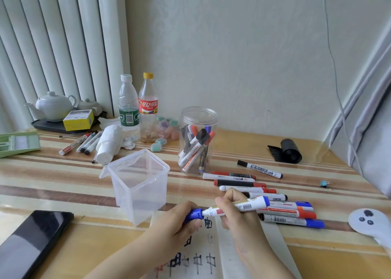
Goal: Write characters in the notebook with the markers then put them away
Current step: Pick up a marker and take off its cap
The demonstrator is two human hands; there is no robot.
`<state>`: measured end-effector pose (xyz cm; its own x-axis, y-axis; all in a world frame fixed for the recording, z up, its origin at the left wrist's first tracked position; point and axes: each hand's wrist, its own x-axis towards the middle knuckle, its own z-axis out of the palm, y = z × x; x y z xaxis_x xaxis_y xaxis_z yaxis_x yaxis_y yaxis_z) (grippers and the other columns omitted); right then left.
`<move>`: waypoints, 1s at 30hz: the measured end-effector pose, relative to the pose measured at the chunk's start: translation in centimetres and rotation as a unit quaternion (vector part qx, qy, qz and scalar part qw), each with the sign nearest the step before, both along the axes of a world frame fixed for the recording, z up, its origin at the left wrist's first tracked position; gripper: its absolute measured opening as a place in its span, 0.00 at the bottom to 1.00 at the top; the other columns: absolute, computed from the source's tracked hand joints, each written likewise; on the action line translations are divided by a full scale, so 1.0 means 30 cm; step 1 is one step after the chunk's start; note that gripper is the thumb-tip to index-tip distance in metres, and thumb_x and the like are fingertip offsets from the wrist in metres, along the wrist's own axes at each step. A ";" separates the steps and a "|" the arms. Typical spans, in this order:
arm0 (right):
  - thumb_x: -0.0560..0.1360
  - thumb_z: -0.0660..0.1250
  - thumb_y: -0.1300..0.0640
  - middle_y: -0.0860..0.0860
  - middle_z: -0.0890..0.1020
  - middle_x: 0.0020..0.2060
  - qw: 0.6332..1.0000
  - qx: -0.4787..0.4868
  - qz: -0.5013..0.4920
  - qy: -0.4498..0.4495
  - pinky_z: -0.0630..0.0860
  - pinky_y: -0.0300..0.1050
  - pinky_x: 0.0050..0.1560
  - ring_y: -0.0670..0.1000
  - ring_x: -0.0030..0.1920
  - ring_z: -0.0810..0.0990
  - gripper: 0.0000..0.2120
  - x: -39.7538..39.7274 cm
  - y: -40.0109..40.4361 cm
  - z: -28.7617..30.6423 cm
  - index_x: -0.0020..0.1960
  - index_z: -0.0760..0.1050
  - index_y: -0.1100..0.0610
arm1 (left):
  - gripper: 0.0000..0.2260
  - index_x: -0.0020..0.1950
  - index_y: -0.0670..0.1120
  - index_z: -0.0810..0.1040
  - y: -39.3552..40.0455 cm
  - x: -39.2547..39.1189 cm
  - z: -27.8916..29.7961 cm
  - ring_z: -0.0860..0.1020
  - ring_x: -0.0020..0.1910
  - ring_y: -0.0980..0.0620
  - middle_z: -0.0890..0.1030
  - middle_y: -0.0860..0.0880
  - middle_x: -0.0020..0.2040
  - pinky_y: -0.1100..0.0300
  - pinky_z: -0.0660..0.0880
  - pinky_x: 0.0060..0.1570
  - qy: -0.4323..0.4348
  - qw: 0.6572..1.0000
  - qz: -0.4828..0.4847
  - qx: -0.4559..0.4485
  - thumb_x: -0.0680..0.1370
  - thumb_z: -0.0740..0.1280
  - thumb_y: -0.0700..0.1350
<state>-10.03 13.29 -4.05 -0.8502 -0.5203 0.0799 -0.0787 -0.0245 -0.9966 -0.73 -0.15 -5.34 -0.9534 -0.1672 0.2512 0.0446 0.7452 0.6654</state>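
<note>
Here the left hand [179,219] pinches the blue plastic cap [193,214] while the right hand [234,213] wraps the white marker barrel [243,205] above the open paper notebook [203,255]; light, rigid, slightly slick, best gripped mid-barrel

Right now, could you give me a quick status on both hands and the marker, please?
Left hand grips blue cap; right hand grips marker. Both over notebook. Square tub close left.

Blue marker [239,206] gripped by right hand [237,217]; its blue cap [193,214] pinched by left hand [179,219] above the notebook [211,255] (characters visible on page).
</note>
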 end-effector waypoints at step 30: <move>0.66 0.63 0.35 0.48 0.70 0.21 0.995 0.051 -0.023 0.081 0.65 0.34 0.27 0.43 0.24 0.68 0.25 0.052 -0.010 0.026 0.39 0.72 0.59 | 0.09 0.42 0.57 0.63 0.004 -0.004 0.094 0.71 0.31 0.58 0.75 0.54 0.36 0.68 0.68 0.33 0.048 0.995 0.084 -0.024 0.78 0.62 0.51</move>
<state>-8.48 13.00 -3.27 -0.8531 -0.4943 0.1672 -0.2380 0.0833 -0.9677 -0.84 -0.03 -2.52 -0.8845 -0.3071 0.3513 -0.0211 0.7785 0.6273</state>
